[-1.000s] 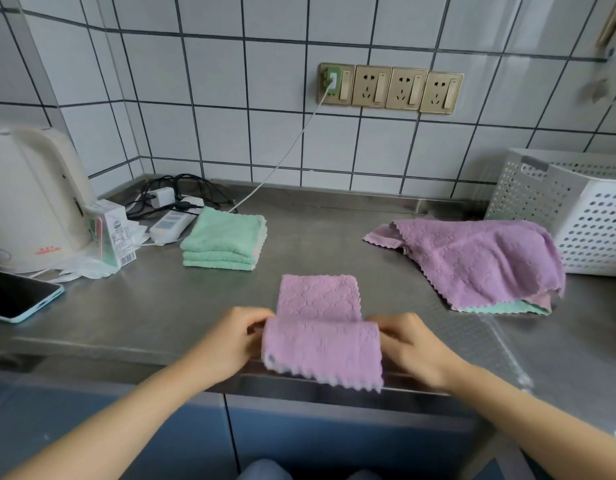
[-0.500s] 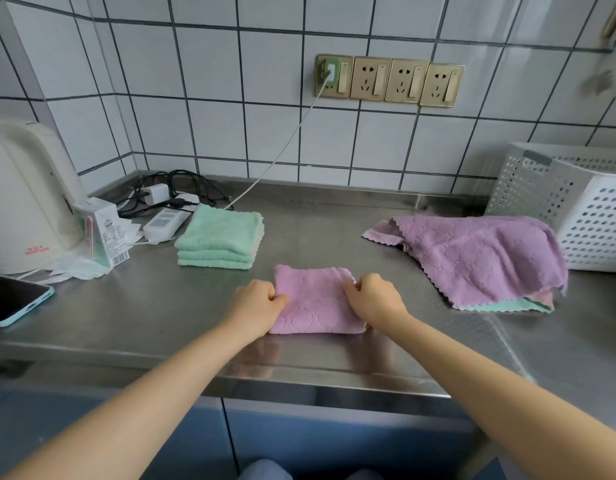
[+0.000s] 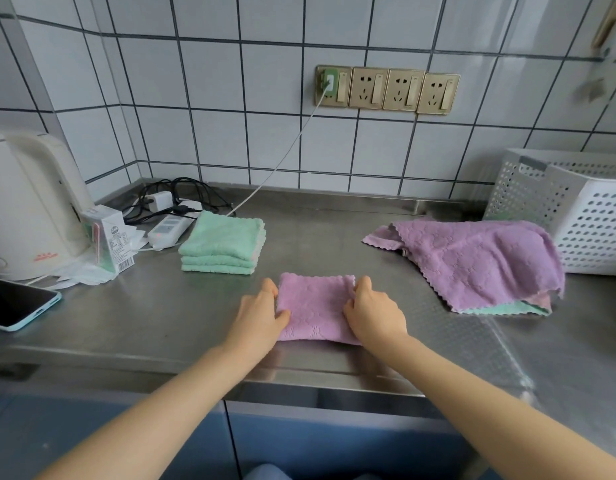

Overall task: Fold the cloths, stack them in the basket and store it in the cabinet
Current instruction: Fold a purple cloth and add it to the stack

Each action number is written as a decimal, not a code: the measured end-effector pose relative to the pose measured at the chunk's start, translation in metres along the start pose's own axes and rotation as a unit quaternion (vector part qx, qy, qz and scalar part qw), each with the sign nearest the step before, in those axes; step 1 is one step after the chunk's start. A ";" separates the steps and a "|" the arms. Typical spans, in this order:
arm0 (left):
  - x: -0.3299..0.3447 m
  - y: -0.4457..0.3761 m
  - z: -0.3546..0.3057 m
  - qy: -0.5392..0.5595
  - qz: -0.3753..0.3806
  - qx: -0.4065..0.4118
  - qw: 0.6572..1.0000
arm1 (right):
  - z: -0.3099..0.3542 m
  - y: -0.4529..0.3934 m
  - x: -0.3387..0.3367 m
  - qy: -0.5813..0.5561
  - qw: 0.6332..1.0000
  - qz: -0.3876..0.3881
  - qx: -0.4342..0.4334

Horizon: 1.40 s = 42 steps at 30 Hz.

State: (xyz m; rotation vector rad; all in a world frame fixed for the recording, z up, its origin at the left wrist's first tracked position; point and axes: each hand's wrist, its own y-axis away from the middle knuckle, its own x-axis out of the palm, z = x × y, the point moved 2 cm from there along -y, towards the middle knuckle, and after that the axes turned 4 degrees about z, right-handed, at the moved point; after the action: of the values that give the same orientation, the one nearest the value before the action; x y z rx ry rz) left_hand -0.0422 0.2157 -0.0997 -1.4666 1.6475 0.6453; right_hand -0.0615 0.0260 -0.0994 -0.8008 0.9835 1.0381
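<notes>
Steel counter (image 3: pixel 334 237): a brushed metal top running the full width below a white tiled wall, carrying everything named here.
Kettle (image 3: pixel 29 202): cream plastic, standing at the far left edge.
Basket (image 3: pixel 583 216): white perforated plastic, at the far right of the counter against the wall.
Loose cloths (image 3: pixel 479 261): a purple one spread unfolded just in front of the basket, with green and pink edges showing from beneath its near corner.
Green stack (image 3: pixel 223 242): folded green cloths piled neatly, left of centre, beside a tangle of chargers and cables.
Purple cloth (image 3: pixel 315 308): folded into a small rectangle, lying flat near the counter's front edge, between the two hands.
Phone (image 3: pixel 15 304): dark screen, pale blue case, lying flat at the left.
Left hand (image 3: pixel 259 315): fingers curled, thumb on top, pinching the cloth's left edge.
Right hand (image 3: pixel 374 311): fingers curled round the cloth's right edge, gripping it.
Carton (image 3: pixel 109 239): small, upright, touching the kettle.
</notes>
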 end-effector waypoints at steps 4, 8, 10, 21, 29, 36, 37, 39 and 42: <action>0.005 0.004 0.005 -0.124 -0.046 0.150 0.980 | 0.003 0.006 0.001 0.138 0.983 -0.075 -0.097; 0.007 -0.002 0.014 -0.134 0.062 0.096 0.984 | -0.001 0.006 0.004 0.179 0.964 -0.045 -0.192; 0.007 -0.001 0.014 -0.138 0.088 0.082 0.983 | -0.011 0.006 0.006 0.166 0.974 0.020 -0.153; -0.005 -0.013 -0.005 0.459 0.044 -0.123 0.879 | -0.029 0.003 0.017 0.129 0.982 0.067 -0.124; -0.025 -0.036 -0.004 0.641 0.028 -0.079 0.763 | 0.000 0.007 -0.002 -0.180 0.970 0.010 -0.162; -0.095 -0.091 0.034 0.618 -0.078 -0.018 0.782 | 0.101 -0.044 -0.019 -0.395 0.902 0.018 -0.174; -0.105 -0.101 0.045 0.599 -0.098 -0.019 0.795 | 0.120 -0.057 -0.020 -0.402 0.896 0.008 -0.187; -0.121 -0.119 0.067 0.529 -0.150 -0.007 0.836 | 0.154 -0.079 -0.018 -0.403 0.893 -0.002 -0.199; -0.128 -0.143 0.098 0.406 -0.188 -0.001 0.894 | 0.193 -0.106 0.001 -0.374 0.907 -0.009 -0.194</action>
State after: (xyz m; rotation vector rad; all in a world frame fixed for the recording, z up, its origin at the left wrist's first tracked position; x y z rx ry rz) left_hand 0.1178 0.3382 -0.0251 -2.1517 1.8449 -0.2420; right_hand 0.0904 0.1647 -0.0219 -0.6344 0.1099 1.3984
